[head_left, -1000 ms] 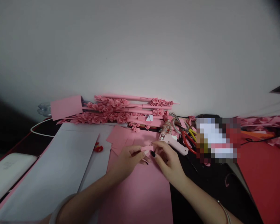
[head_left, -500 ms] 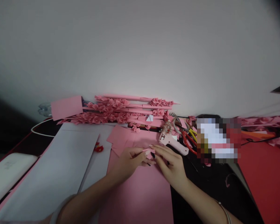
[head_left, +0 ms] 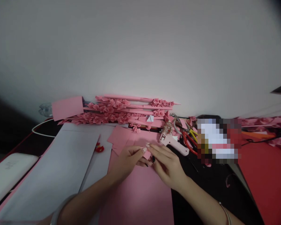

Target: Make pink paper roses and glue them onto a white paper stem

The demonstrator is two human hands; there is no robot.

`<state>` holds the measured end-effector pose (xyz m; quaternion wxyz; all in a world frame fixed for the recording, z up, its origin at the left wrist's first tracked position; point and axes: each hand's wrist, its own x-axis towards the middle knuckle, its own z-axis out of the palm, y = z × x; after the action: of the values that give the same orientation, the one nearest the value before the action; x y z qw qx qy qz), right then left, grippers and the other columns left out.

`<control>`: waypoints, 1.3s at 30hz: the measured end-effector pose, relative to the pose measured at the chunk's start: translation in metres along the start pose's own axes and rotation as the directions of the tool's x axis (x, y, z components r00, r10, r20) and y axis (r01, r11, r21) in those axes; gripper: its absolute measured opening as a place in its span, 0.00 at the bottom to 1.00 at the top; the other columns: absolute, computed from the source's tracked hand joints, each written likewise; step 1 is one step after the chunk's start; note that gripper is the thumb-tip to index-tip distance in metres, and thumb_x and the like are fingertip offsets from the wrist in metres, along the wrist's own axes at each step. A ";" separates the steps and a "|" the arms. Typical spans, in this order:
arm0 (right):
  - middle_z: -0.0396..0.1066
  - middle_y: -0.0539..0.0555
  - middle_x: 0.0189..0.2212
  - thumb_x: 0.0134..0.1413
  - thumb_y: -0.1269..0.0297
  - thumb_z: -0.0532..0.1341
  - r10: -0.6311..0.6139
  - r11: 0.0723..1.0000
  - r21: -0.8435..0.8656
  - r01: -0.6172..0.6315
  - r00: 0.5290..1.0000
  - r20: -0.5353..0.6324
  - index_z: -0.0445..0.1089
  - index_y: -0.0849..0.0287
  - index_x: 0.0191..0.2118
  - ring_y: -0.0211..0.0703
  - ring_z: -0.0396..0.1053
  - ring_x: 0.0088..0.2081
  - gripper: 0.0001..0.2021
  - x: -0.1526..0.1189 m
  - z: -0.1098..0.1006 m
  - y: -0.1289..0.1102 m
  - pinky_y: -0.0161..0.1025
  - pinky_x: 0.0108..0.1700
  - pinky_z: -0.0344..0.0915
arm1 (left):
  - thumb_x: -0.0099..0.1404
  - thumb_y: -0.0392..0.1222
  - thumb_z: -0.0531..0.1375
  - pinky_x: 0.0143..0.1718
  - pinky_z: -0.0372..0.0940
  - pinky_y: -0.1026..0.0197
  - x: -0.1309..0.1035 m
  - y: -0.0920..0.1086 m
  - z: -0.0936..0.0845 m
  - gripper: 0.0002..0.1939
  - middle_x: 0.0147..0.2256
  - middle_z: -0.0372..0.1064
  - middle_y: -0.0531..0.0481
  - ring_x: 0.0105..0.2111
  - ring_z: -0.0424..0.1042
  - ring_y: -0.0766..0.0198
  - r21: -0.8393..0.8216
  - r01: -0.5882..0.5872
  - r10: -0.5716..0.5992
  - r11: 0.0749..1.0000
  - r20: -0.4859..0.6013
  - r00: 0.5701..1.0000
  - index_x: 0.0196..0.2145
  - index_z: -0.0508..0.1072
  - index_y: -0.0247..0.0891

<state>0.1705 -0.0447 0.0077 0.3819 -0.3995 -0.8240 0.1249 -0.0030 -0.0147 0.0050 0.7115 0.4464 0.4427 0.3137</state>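
Note:
Between my two hands is a small piece of pink paper, folded, held just above a large pink sheet. My left hand pinches its left side between thumb and fingers. On the right side, my right hand closes its fingers on the same piece, the index finger lying along its upper edge. My fingers cover part of the folds. Several small pink paper pieces lie on the sheet just beyond my left hand.
A pink glue gun lies beyond my right hand, near red-handled pliers. Pink paper flower stems line the wall. White sheets and a white box-like object lie left; a red sheet lies right.
The small paper has turned between my fingers and shifted slightly left. My right hand has moved a little left, its fingers now over the paper's upper edge.

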 end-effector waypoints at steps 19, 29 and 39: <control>0.72 0.56 0.37 0.61 0.67 0.52 0.257 0.961 0.106 -0.257 0.966 0.011 0.67 0.58 0.42 0.43 0.70 0.38 0.08 -0.001 0.000 0.001 0.40 0.38 0.67 | 0.58 0.46 0.60 0.34 0.68 0.62 0.001 0.000 0.001 0.10 0.28 0.74 0.49 0.29 0.75 0.64 0.096 -0.005 -0.011 0.995 0.166 0.986 0.28 0.72 0.35; 0.53 0.45 0.19 0.63 0.68 0.48 0.232 0.947 0.175 -0.269 0.951 0.205 0.52 0.56 0.23 0.35 0.53 0.22 0.15 0.000 0.004 0.002 0.33 0.24 0.51 | 0.60 0.44 0.58 0.28 0.68 0.60 -0.004 -0.009 0.004 0.13 0.22 0.70 0.51 0.24 0.74 0.62 0.184 -0.024 -0.040 0.983 0.332 0.942 0.23 0.63 0.36; 0.68 0.51 0.27 0.62 0.65 0.52 0.322 0.911 0.250 -0.327 0.945 0.062 0.67 0.58 0.36 0.40 0.66 0.29 0.08 0.000 0.001 0.003 0.36 0.32 0.63 | 0.60 0.42 0.57 0.25 0.63 0.64 -0.002 -0.002 0.001 0.14 0.18 0.66 0.54 0.19 0.66 0.68 0.212 -0.054 -0.015 0.976 0.313 0.949 0.19 0.66 0.36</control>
<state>0.1709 -0.0423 0.0056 0.3962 -0.4767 -0.7267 0.2959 -0.0032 -0.0176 0.0045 0.7163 0.5701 0.3515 0.1956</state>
